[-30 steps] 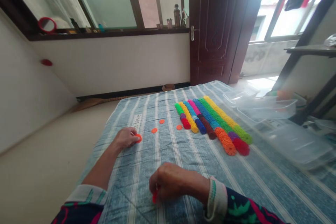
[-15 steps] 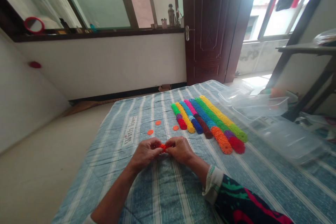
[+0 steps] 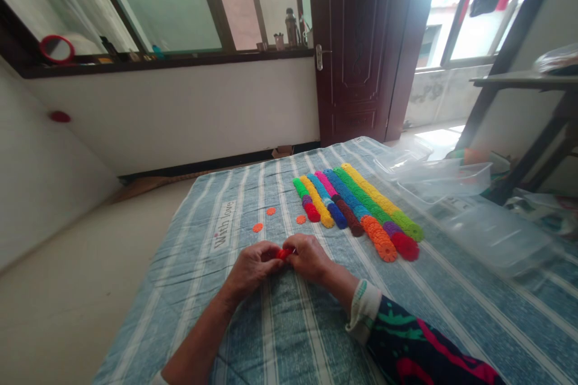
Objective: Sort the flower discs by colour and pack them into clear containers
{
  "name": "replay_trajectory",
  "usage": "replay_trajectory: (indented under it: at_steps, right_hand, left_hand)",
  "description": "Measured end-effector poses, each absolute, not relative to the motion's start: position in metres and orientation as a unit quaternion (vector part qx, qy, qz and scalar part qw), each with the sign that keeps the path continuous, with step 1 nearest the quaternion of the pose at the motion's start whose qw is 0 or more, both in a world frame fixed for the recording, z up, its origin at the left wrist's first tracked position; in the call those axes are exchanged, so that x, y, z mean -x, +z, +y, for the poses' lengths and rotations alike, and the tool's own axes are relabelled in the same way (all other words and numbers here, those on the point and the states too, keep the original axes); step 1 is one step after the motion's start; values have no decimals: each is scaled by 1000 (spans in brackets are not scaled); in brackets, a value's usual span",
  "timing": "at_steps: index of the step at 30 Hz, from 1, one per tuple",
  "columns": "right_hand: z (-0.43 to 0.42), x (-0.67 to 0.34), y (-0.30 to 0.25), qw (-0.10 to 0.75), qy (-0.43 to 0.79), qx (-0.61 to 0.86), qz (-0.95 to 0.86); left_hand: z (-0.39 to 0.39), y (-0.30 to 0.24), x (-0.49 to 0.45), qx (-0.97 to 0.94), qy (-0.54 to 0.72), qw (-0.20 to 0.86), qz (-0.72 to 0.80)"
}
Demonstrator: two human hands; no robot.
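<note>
Between the fingertips of my left hand (image 3: 254, 266) and my right hand (image 3: 309, 256) are red-orange notched plastic discs (image 3: 283, 254), pinched from both sides. How many there are and how they join, I cannot make out behind the fingers. Just beyond the hands, three loose orange discs lie flat on the cloth: a left one (image 3: 257, 227), a far one (image 3: 271, 212) and a right one (image 3: 300, 219). To the right, overlapping discs lie in long rows sorted by colour, with an orange stretch (image 3: 380, 240) and a red end (image 3: 406, 246) closest to my right forearm.
A blue-and-white striped cloth (image 3: 189, 289) covers the surface beneath. Clear plastic containers (image 3: 451, 180) and a clear lid (image 3: 501, 240) sit on the right side. Beyond stand a dark red door (image 3: 356, 42) and a window sill with a flask (image 3: 290, 24).
My fingers have shifted slightly around the pinched discs, which now show redder and smaller between them. The loose discs and the rows stay in place; the view has turned a little.
</note>
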State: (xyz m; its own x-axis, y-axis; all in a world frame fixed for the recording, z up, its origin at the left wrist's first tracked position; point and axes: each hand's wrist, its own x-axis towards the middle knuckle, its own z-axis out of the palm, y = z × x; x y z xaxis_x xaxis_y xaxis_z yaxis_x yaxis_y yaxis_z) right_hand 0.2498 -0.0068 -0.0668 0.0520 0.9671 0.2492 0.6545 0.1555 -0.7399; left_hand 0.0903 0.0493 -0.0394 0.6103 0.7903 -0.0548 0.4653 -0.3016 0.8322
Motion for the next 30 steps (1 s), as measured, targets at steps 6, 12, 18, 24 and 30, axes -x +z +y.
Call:
replay_trajectory:
  at_steps: [6, 12, 18, 24, 30]
  right_hand:
    - [-6, -249, -74, 384, 194, 609, -667]
    - [-5, -247, -80, 371, 177, 599, -688]
    - [-13, -240, -74, 327, 154, 615, -700]
    - [-18, -236, -62, 271, 145, 626, -717]
    - [-29, -266, -41, 234, 152, 627, -727]
  left_hand:
    - [44, -37, -92, -794, 197, 422, 391]
    - [40, -33, -97, -850, 186, 316, 378]
    - [33, -46, -109, -866, 206, 211, 404]
    - [35, -50, -111, -858, 211, 194, 427]
    - [45, -37, -123, -860, 198, 244, 401]
